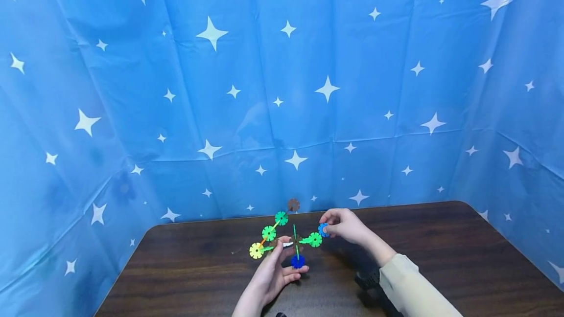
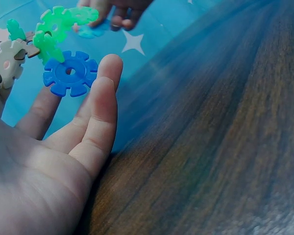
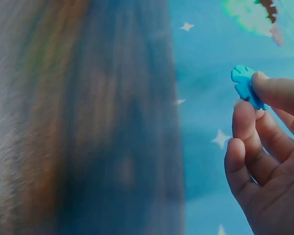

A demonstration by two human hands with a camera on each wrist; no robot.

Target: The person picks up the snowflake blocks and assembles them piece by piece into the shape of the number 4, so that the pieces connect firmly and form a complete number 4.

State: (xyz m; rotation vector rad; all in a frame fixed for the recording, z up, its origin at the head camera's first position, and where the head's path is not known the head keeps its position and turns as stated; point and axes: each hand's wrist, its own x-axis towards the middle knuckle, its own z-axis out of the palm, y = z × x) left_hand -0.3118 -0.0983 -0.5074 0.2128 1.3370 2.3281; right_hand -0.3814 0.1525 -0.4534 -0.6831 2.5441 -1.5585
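My left hand [image 1: 274, 278] holds a built-up chain of notched plastic discs above the table, gripping it near the middle. Yellow [image 1: 256, 251], green [image 1: 269, 233] and brown discs [image 1: 293, 204] branch off to the left and top. A dark blue disc [image 2: 71, 73] hangs low by the fingers, and a white disc [image 2: 7, 63] sits close to the thumb side. Between thumb and fingers, my right hand [image 1: 348, 225] pinches a light blue disc [image 3: 245, 85]. In the head view that disc is just right of the assembly's green disc [image 1: 315, 239]; whether they touch I cannot tell.
Beneath both hands lies a dark wood-grain table [image 1: 189, 263]. Blue curtain [image 1: 282, 121] with white stars stands behind and at both sides of it. A black object [image 1: 367, 280] shows beside the right sleeve [image 1: 410, 283].
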